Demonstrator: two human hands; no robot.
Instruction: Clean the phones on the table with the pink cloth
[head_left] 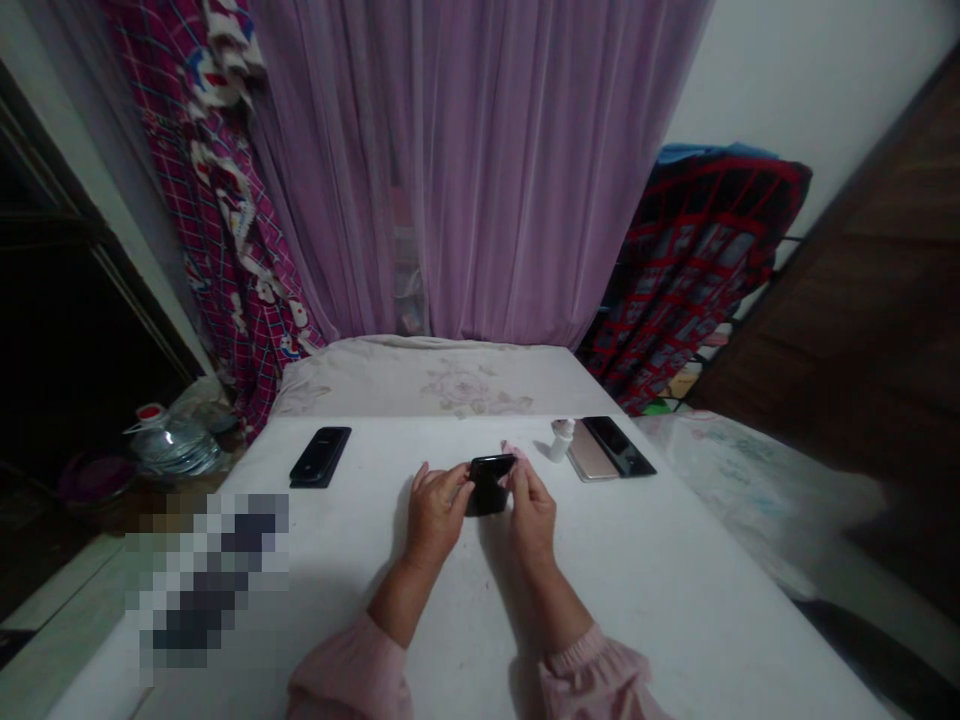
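Smartphone (488,485), black, being gripped by its sides over white surface (637,600), left hand (437,515) and right hand (532,510) closing around it, scrap of pink cloth (511,452) showing at right fingertips; black phone (320,456) lying beyond left hand, small white bottle (561,440), gold phone (587,456) and another black phone (619,446) sitting beyond right.

Nothing legible: held black phone (489,484), black phone on table (320,456), small white bottle (562,440) unreadable.

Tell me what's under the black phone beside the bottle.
A gold phone lies partly under the black phone; its covered part, and anything else beneath it, cannot be seen.
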